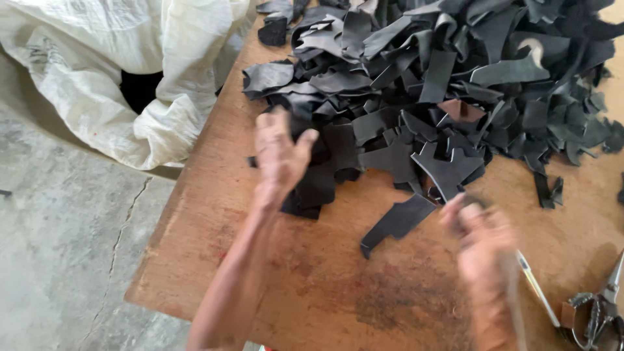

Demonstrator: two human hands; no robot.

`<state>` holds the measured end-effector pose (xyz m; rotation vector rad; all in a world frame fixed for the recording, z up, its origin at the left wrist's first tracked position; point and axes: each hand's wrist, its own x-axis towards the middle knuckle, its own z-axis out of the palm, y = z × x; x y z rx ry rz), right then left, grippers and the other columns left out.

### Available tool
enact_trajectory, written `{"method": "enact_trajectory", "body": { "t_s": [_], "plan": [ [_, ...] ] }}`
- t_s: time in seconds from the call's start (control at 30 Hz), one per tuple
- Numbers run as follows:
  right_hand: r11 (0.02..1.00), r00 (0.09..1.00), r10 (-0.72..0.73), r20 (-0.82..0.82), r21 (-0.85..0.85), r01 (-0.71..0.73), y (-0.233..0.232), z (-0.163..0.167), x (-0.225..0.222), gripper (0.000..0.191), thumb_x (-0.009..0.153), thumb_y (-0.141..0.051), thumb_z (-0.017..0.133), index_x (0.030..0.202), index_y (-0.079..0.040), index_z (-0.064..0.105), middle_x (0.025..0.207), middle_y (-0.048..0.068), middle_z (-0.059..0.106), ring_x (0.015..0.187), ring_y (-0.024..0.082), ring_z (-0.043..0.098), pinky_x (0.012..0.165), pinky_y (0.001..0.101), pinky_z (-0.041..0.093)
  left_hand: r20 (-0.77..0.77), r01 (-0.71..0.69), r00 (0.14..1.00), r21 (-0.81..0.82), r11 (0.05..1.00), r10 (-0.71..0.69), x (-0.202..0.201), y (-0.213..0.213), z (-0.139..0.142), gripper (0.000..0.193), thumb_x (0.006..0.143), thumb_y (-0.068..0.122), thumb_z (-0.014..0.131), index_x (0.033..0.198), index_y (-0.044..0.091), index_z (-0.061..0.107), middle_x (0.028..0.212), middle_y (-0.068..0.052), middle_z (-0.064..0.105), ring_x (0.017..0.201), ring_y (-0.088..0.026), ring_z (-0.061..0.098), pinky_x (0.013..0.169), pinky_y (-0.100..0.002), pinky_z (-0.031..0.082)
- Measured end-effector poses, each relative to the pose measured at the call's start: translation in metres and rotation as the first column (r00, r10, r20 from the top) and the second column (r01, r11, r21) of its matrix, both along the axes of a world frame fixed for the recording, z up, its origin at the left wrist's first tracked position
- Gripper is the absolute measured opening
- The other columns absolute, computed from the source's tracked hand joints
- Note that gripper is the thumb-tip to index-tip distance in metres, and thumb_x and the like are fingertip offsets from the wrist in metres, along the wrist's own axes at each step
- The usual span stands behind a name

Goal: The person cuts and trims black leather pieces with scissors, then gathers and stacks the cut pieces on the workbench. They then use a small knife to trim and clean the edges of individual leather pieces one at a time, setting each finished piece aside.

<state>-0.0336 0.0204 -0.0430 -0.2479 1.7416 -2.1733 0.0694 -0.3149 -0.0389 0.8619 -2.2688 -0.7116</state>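
A big heap of black cut scraps (442, 84), leather or rubber, covers the far half of a wooden table (214, 214). My left hand (279, 156) is raised over the near left edge of the heap, blurred, with fingers and thumb apart and nothing visible in it. My right hand (478, 240) hovers blurred above the bare wood by the heap's near edge, fingers curled. Whether it grips anything is unclear. One long black scrap (398, 222) lies alone between the two hands.
A white woven sack (123, 71) with a dark opening slumps on the concrete floor (65, 247) left of the table. Metal scissors (598, 312) and a thin pale blade-like tool (538, 289) lie at the table's near right corner.
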Motion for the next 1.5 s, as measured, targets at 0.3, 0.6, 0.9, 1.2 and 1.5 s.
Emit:
{"method": "enact_trajectory", "body": {
  "t_s": [0.3, 0.6, 0.9, 1.2, 1.5],
  "plan": [
    [0.742, 0.565, 0.541, -0.623, 0.670, 0.030, -0.031, 0.021, 0.046, 0.029, 0.089, -0.011, 0.069, 0.118, -0.006, 0.072, 0.128, 0.021, 0.067, 0.121, 0.039, 0.061, 0.101, 0.0473, 0.049, -0.298, 0.229, 0.946, 0.334, 0.914, -0.128, -0.016, 0.088, -0.021, 0.035, 0.085, 0.010, 0.081, 0.117, 0.002, 0.069, 0.097, -0.013, 0.072, 0.088, -0.029, 0.067, 0.076, -0.038, 0.054],
    [0.643, 0.542, 0.507, -0.671, 0.713, 0.282, -0.033, -0.020, -0.035, 0.013, 0.095, -0.007, 0.068, 0.105, -0.001, 0.062, 0.100, 0.021, 0.066, 0.093, 0.039, 0.064, 0.078, 0.0463, 0.051, -0.698, 0.679, 0.716, 0.699, 0.225, 0.010, -0.004, 0.077, -0.025, 0.033, 0.096, -0.008, 0.064, 0.127, 0.002, 0.057, 0.104, -0.008, 0.071, 0.087, -0.012, 0.068, 0.071, -0.028, 0.061],
    [0.552, 0.670, 0.410, -0.619, 0.753, 0.358, -0.029, 0.026, 0.014, 0.018, 0.101, -0.013, 0.067, 0.115, -0.001, 0.068, 0.106, 0.017, 0.068, 0.092, 0.030, 0.065, 0.079, 0.0416, 0.054, -0.710, 0.682, 0.702, 0.694, 0.231, 0.056, 0.007, 0.077, -0.029, 0.020, 0.099, -0.009, 0.062, 0.118, -0.005, 0.068, 0.105, -0.015, 0.074, 0.087, -0.019, 0.073, 0.074, -0.037, 0.066],
    [0.615, 0.338, 0.754, -0.563, 0.786, -0.063, -0.082, 0.011, 0.085, 0.010, 0.086, -0.017, 0.073, 0.087, -0.007, 0.074, 0.158, 0.019, 0.034, 0.146, 0.052, 0.023, 0.116, 0.0631, 0.018, -0.727, 0.711, 0.631, 0.681, 0.174, 0.269, 0.008, 0.065, -0.023, 0.021, 0.095, -0.003, 0.061, 0.116, 0.002, 0.065, 0.107, -0.009, 0.073, 0.091, -0.017, 0.074, 0.078, -0.037, 0.067],
    [0.768, 0.585, 0.505, -0.634, 0.640, 0.031, -0.127, -0.007, 0.013, 0.009, 0.098, -0.004, 0.065, 0.105, -0.003, 0.070, 0.141, 0.021, 0.063, 0.131, 0.036, 0.061, 0.119, 0.0494, 0.043, -0.788, 0.706, 0.562, 0.616, 0.351, 0.252, 0.013, 0.053, -0.027, 0.020, 0.089, -0.010, 0.073, 0.105, 0.000, 0.067, 0.098, -0.013, 0.074, 0.084, -0.018, 0.074, 0.072, -0.036, 0.069]
  ]
}}
